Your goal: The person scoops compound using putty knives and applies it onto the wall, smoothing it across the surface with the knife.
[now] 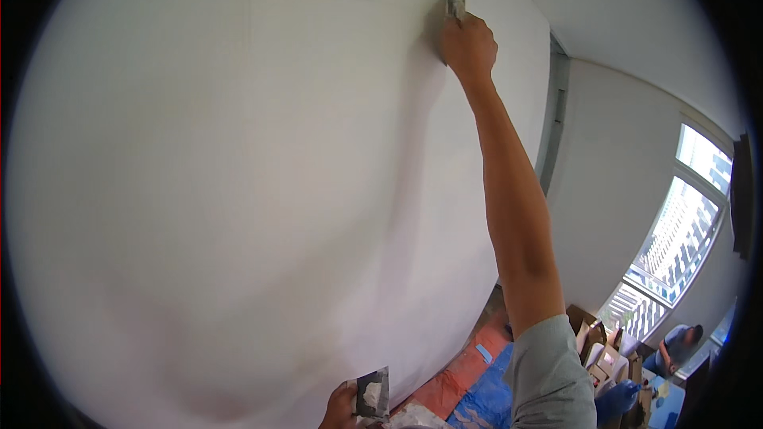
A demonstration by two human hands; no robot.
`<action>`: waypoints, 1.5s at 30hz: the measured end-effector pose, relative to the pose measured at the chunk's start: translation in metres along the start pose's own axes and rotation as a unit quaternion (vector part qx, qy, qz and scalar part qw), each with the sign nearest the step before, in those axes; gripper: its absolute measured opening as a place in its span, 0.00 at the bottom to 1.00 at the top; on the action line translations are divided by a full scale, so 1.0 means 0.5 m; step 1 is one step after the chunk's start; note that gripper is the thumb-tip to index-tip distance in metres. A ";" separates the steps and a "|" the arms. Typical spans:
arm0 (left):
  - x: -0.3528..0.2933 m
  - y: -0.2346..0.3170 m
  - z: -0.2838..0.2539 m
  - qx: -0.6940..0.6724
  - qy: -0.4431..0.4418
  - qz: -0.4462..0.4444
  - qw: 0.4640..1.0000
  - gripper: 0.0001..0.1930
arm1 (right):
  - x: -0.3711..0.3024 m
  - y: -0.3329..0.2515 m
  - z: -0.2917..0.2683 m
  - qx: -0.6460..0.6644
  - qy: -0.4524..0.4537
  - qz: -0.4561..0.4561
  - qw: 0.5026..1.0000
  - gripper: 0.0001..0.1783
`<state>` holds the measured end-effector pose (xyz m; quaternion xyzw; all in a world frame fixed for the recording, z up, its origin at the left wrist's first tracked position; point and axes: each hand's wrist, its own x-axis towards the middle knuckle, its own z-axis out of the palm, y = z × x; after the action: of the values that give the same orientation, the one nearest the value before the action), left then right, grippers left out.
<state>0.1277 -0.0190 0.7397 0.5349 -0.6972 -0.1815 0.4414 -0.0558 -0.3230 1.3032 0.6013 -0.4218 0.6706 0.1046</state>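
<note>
Right hand (469, 46) is reaching high up the white wall (238, 191), arm fully stretched, and is pressing a putty knife (454, 6) flat against the wall near its upper right corner, just below the ceiling line. The blade is sticking out above the knuckles, its long axis running roughly up the wall and leaning a little left. The fingers are curling tight around the handle (handle itself hidden inside the fist), so the hand is clenched on the tool, not spread. Blade is touching the wall surface.

Left hand (340, 411) is sitting low at the bottom edge of the view, well apart from the right, holding a second flat blade (372, 393) with a blob of pale filler on it; the fingers are pinching its lower end (only partly showing, grip detail unclear). This one is held off the wall, near its bottom edge.

Below, blue and red sheeting (477, 385) is covering the floor, cardboard boxes (604, 353) beside it, another person (675, 348) crouching by the window (675, 230).
</note>
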 end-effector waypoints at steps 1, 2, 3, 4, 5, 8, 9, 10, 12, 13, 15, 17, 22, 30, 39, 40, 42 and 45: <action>0.001 -0.001 0.004 -0.049 -0.008 -0.020 0.999 0.18 | -0.015 -0.033 -0.004 0.006 -0.003 -0.002 1.000 0.15; 0.004 -0.005 0.008 -0.098 -0.016 -0.039 0.994 0.21 | -0.029 -0.064 -0.004 0.002 0.009 -0.034 0.999 0.15; 0.003 -0.014 0.013 -0.094 -0.009 -0.042 0.995 0.21 | -0.044 -0.094 0.002 -0.002 0.020 -0.065 0.998 0.14; 0.001 -0.024 0.020 -0.085 -0.012 -0.037 0.996 0.20 | -0.059 -0.124 0.007 0.006 0.017 -0.066 0.998 0.14; -0.002 -0.029 0.026 -0.076 -0.016 -0.030 0.997 0.20 | -0.074 -0.153 0.008 0.016 0.029 -0.084 0.996 0.13; -0.009 -0.014 0.036 -0.086 -0.014 -0.075 0.993 0.20 | -0.127 -0.234 0.016 0.025 0.051 -0.125 0.991 0.11; -0.009 -0.010 0.034 -0.085 -0.012 -0.076 0.993 0.20 | -0.143 -0.258 0.021 0.016 0.068 -0.147 0.987 0.10; -0.009 -0.006 0.032 -0.027 -0.025 -0.046 0.998 0.17 | -0.162 -0.282 0.027 0.022 0.077 -0.159 0.984 0.09; -0.012 -0.004 0.039 0.033 -0.033 -0.018 0.999 0.14 | -0.208 -0.328 0.041 0.050 0.081 -0.215 0.972 0.07; -0.011 -0.006 0.055 -0.260 -0.008 -0.176 0.949 0.13 | -0.232 -0.339 0.045 0.043 0.066 -0.253 0.964 0.07; -0.012 -0.022 0.080 -0.525 0.017 -0.314 0.791 0.13 | -0.282 -0.337 0.038 0.023 0.070 -0.351 0.933 0.07; -0.022 -0.045 0.089 -0.594 0.031 -0.337 0.730 0.16 | -0.295 -0.310 0.027 0.002 0.051 -0.400 0.915 0.07; -0.040 -0.013 0.080 -0.602 0.067 -0.340 0.719 0.14 | -0.175 -0.079 -0.033 -0.044 0.115 -0.253 0.959 0.15; -0.070 0.033 0.060 -0.084 0.022 -0.119 0.989 0.16 | 0.009 0.141 -0.003 -0.093 0.054 0.010 0.994 0.17; -0.059 0.000 0.081 -0.601 0.121 -0.363 0.702 0.14 | -0.247 -0.126 -0.007 0.039 0.085 -0.398 0.913 0.18; -0.067 0.005 0.072 -0.315 0.077 -0.237 0.916 0.15 | -0.234 -0.107 -0.014 0.042 0.103 -0.430 0.896 0.19; -0.070 0.001 0.078 0.018 0.018 -0.076 0.997 0.16 | -0.186 -0.068 -0.037 0.036 0.174 -0.416 0.892 0.22; -0.064 -0.023 0.108 -0.207 0.012 -0.202 0.957 0.20 | -0.108 -0.012 -0.020 0.034 0.156 -0.399 0.903 0.28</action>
<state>0.0918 -0.0060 0.6885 0.5642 -0.5162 -0.4004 0.5049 -0.0453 -0.2923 1.2583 0.6101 -0.1012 0.6719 0.4074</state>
